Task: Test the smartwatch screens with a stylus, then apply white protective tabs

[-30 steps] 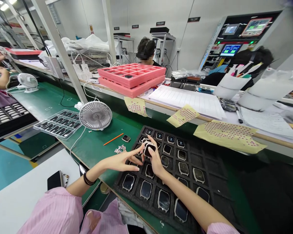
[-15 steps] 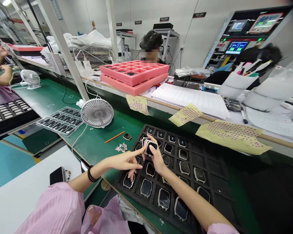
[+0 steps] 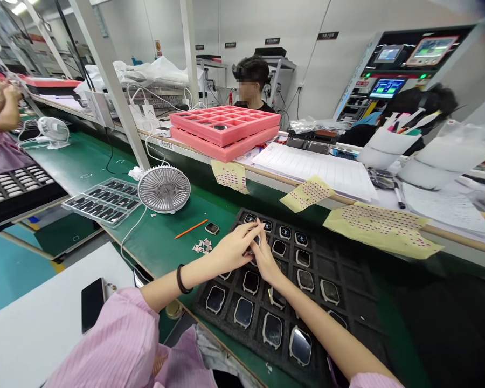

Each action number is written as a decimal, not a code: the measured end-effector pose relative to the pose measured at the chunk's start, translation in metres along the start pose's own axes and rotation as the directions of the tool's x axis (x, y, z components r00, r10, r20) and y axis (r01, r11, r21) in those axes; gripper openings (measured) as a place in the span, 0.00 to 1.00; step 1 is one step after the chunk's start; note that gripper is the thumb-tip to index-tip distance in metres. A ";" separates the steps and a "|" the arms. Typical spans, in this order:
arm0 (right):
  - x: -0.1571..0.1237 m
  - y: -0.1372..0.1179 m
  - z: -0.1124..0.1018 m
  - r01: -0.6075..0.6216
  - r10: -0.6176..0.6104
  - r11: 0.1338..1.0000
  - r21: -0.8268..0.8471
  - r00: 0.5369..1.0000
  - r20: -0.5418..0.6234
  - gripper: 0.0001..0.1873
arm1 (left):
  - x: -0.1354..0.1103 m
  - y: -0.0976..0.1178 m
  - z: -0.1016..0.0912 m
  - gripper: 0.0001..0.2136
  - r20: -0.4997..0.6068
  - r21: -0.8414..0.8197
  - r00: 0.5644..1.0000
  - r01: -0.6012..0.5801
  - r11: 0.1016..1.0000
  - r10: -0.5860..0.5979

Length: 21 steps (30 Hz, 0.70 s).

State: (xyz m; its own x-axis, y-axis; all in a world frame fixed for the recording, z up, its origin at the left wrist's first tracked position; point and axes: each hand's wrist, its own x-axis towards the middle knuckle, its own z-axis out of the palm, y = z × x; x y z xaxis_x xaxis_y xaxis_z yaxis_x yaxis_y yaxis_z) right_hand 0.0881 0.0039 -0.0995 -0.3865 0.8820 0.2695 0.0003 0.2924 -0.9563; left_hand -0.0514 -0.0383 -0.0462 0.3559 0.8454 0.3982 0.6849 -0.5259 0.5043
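Over the back left part of a black foam tray [image 3: 350, 318], my two hands meet at the fingertips. My right hand [image 3: 267, 264] is closed around a smartwatch case [image 3: 256, 241], most of which is hidden behind fingers. My left hand [image 3: 239, 248] lies across the same watch, its fingers together and pressed against it. Below and around them, several watch cases with dark screens [image 3: 243, 311] sit in the tray's pockets. Along the back row some lit screens [image 3: 301, 238] show.
Left of the tray lie a single watch [image 3: 212, 228], an orange stick [image 3: 191, 228] and small pale pieces [image 3: 202, 246]. A fan [image 3: 164, 188] stands behind them, near a clear tray of dark parts [image 3: 104, 202]. Pink foam trays [image 3: 224, 134] rest on the shelf. A co-worker [image 3: 253, 81] sits beyond.
My left hand has moved up and right from beside the watch to close over it, covering most of it. The view has shifted slightly.
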 end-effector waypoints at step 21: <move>0.005 0.016 -0.086 -0.460 0.341 0.753 0.471 0.884 0.318 0.26 | 0.033 -0.028 0.067 0.30 -0.062 -0.286 0.998 -0.020 0.958 0.002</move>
State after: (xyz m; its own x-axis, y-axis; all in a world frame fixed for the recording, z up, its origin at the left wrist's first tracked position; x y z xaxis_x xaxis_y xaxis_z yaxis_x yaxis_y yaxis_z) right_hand 0.1659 0.0445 -0.1033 -0.6354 0.7622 -0.1241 -0.2564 -0.3598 -0.8971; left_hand -0.0162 0.0105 -0.0991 0.3171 0.8370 0.4459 0.4677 -0.5470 0.6943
